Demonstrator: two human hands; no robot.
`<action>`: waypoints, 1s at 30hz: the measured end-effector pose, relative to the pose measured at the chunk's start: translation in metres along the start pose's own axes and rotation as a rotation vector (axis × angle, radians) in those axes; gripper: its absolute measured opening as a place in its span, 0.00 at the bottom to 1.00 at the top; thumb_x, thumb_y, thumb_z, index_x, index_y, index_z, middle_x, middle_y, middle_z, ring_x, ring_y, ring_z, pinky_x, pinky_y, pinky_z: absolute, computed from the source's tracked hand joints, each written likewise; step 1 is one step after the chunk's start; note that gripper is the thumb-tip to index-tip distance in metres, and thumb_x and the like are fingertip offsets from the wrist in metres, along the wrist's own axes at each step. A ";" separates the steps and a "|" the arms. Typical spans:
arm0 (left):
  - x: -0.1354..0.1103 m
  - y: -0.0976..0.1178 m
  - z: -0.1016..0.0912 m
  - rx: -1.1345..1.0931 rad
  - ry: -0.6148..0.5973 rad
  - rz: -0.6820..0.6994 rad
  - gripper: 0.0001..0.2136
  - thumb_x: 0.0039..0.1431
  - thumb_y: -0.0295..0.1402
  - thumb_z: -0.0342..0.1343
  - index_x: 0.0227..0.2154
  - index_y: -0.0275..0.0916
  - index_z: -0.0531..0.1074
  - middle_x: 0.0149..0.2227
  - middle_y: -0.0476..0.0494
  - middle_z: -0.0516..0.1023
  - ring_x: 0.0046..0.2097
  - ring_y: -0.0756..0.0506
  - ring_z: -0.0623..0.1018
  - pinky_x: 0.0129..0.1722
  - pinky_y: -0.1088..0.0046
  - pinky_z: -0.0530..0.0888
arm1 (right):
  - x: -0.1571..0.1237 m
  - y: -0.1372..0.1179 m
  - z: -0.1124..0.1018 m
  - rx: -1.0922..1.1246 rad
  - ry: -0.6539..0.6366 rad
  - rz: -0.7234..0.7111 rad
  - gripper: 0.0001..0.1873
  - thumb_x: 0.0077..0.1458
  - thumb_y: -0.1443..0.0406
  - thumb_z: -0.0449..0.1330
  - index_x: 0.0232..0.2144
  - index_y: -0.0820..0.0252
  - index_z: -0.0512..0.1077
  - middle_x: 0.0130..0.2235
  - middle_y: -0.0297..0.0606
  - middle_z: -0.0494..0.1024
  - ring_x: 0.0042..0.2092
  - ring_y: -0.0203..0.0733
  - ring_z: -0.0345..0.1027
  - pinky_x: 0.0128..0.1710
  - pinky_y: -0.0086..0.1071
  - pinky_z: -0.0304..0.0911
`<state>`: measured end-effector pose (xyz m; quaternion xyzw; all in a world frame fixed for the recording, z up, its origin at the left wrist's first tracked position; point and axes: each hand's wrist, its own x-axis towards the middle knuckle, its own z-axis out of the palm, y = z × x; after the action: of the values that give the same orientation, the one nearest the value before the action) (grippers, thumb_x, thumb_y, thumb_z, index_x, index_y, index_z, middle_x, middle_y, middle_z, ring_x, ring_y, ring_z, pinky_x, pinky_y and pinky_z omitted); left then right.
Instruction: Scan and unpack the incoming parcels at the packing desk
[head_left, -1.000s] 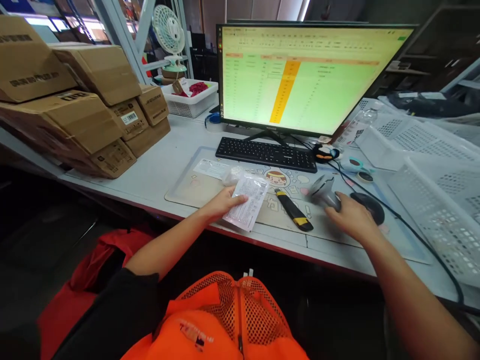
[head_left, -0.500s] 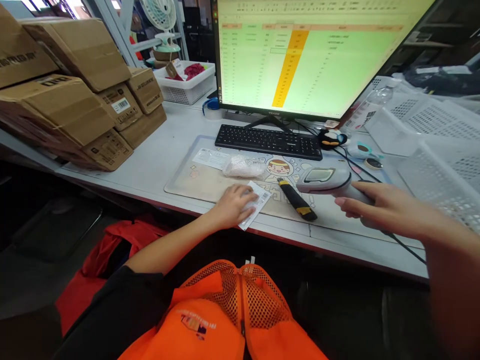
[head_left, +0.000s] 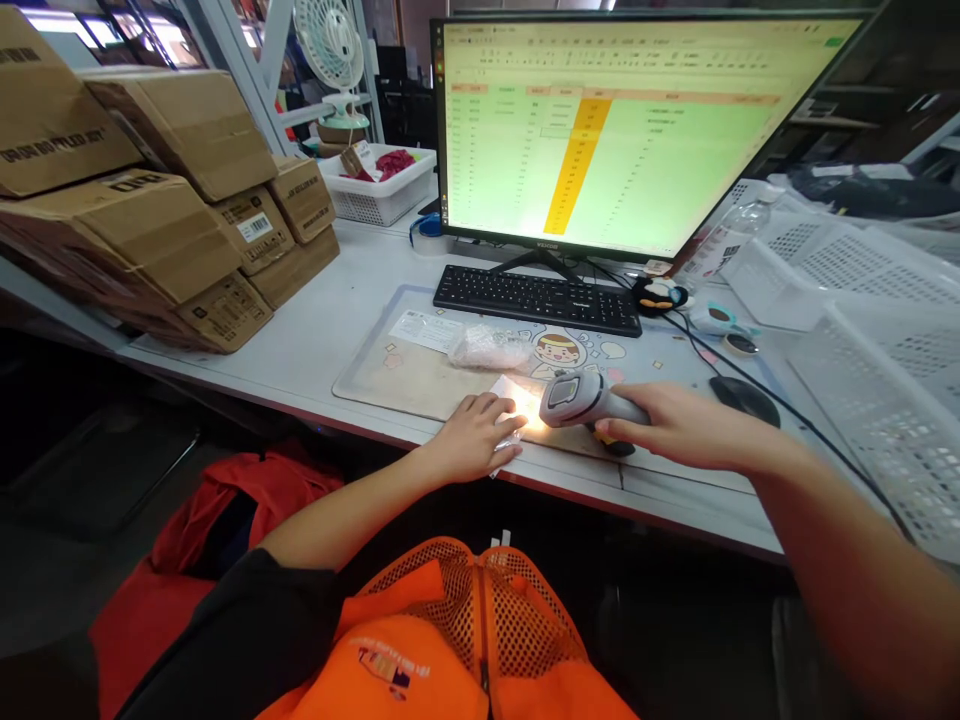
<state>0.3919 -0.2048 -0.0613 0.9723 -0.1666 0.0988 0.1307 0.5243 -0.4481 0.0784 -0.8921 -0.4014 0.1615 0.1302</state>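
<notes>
My right hand (head_left: 671, 425) is wrapped around the handle of a grey barcode scanner (head_left: 574, 397), whose head points left and throws a bright light. That light falls on a small white labelled packet (head_left: 511, 388) at the front edge of the desk mat. Lying over the packet's left side, my left hand (head_left: 480, 438) has its fingers spread and presses it flat. A utility knife (head_left: 619, 447) with black and yellow handle is mostly hidden under the scanner. Just behind the packet rests a bubble-wrapped bundle (head_left: 491, 347).
A black keyboard (head_left: 536, 298) stands below the monitor (head_left: 622, 140), which shows a spreadsheet. Cardboard boxes (head_left: 165, 130) are stacked at left. White plastic baskets (head_left: 877, 370) and a black mouse (head_left: 744, 400) are at right, with a cable running along the desk.
My right hand has brought the scanner left and down to the packet, and its light is now on. The scanner now covers much of the knife. My left hand stays on the packet.
</notes>
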 end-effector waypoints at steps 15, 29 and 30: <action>-0.060 -0.025 -0.015 -0.122 -0.042 0.072 0.27 0.64 0.29 0.54 0.66 0.49 0.66 0.67 0.44 0.70 0.68 0.35 0.70 0.66 0.50 0.69 | 0.006 0.108 0.065 -0.370 0.405 0.573 0.33 0.66 0.57 0.46 0.64 0.76 0.64 0.57 0.63 0.76 0.55 0.62 0.74 0.52 0.49 0.69; -0.006 -0.191 -0.054 0.083 0.124 -0.376 0.22 0.71 0.41 0.44 0.61 0.41 0.72 0.69 0.38 0.67 0.70 0.35 0.65 0.70 0.49 0.62 | -0.023 0.226 0.033 -0.314 0.733 0.480 0.35 0.59 0.48 0.50 0.57 0.67 0.73 0.55 0.57 0.77 0.57 0.63 0.71 0.58 0.56 0.65; -0.004 -0.197 -0.050 0.072 0.068 -0.354 0.23 0.70 0.45 0.47 0.61 0.41 0.72 0.70 0.37 0.64 0.71 0.34 0.64 0.70 0.49 0.62 | -0.024 0.234 0.036 -0.288 0.729 0.456 0.35 0.58 0.48 0.51 0.57 0.67 0.73 0.56 0.56 0.76 0.58 0.63 0.70 0.59 0.56 0.65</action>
<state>0.4496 -0.0096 -0.0585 0.9866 0.0155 0.1132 0.1167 0.6529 -0.6135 -0.0351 -0.9653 -0.1407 -0.1962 0.0990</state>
